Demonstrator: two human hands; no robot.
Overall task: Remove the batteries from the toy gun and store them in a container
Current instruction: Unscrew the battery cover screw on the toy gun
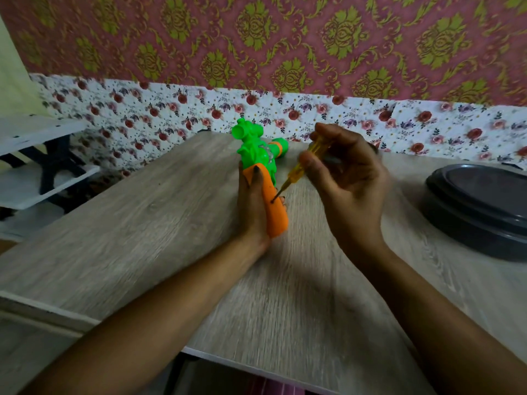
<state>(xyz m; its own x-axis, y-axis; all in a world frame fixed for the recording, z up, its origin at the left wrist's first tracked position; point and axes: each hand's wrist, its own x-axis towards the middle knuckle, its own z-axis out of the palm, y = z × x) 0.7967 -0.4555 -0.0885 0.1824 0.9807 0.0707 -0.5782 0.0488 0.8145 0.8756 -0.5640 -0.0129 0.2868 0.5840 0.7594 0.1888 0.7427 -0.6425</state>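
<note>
A green and orange toy gun (258, 155) lies on the wooden table (142, 212), its orange grip pointing toward me. My left hand (252, 206) wraps around the orange grip from the left. My right hand (346, 178) pinches a yellow-handled screwdriver (299, 169) whose metal tip touches the grip's side at a small dark spot. No batteries show. A dark grey lidded container (482, 212) sits at the table's right edge.
Floral wallpaper backs the table. A white shelf unit with a black frame (42, 166) stands to the left, beyond the table's edge. The table's near edge runs below my forearms.
</note>
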